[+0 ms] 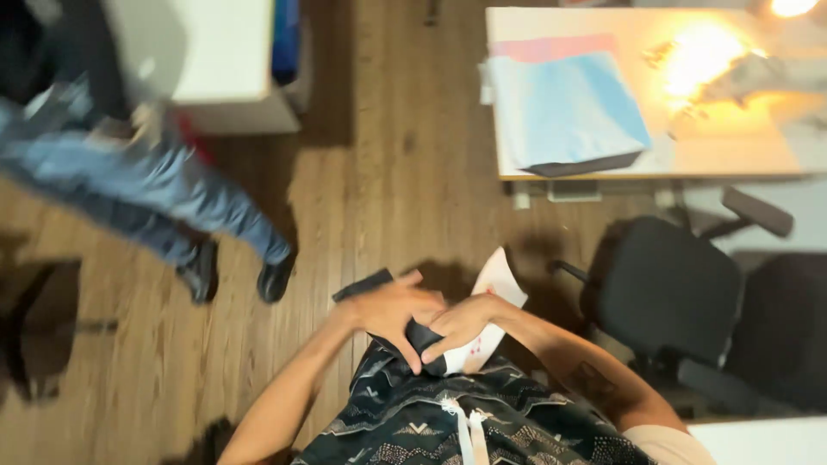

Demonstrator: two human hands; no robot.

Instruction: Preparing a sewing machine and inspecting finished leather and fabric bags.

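My left hand (392,312) and my right hand (463,323) meet in front of my waist, above dark patterned shorts (448,418) with a white drawstring. My left hand lies over a dark strip-like object (366,286) that runs under the fingers. In my right hand is a white sheet of paper (498,284) with small red marks; it sticks up past the fingers. The picture is blurred, so how the dark object continues between the hands is unclear.
Another person in blue jeans and black shoes (202,271) walks at the left on the wooden floor. A black office chair (668,297) stands at the right. Behind it is a desk (732,155) with blue and pink papers (564,108) and a bright lamp glare. A white cabinet (228,60) is at the top left.
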